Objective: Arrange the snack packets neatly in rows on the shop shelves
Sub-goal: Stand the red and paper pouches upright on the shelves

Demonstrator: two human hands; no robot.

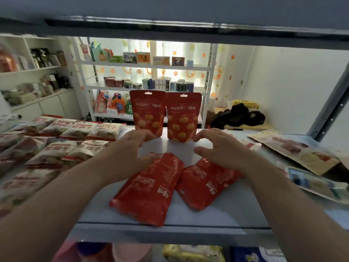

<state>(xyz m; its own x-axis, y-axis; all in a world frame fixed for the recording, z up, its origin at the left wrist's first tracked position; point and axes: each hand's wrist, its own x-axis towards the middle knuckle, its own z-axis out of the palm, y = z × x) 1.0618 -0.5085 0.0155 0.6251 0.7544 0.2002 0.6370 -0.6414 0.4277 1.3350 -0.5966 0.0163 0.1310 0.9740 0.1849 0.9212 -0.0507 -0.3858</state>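
ok so four red packets on the shelf (236, 201); two of them stand upright at the shelf's back edge, left standing packet (148, 112) and right standing packet (182, 118), side by side and just about touching, long axis vertical, hang-hole ends up, printed fronts facing the camera. the other two lie flat nearer the shelf's front edge; the left flat packet (149, 191) runs front to back with its far end leaning a bit right and its near end right at the shelf's front lip; the right flat packet (204, 184) lies just beside it at much the same slant, print sideways on both; can't tell which end is the top, too blurry.

both arms reach in from the front of the shelf, palms down. left hand (126, 148) hovers mid-shelf, fingers (145, 134) spread and loosely curved, tips near the base of the left standing packet, thumb close to the far end of the left flat one; touching or not, can't tell. right hand (221, 148) mirrors it, fingers (202, 136) spread and curved, holding nothing, wrist over the far end of the right flat packet.

left part of the shelf has rows of white packets (75, 140) lying flat; the right part has tan pouches (294, 150) lying at odd angles.
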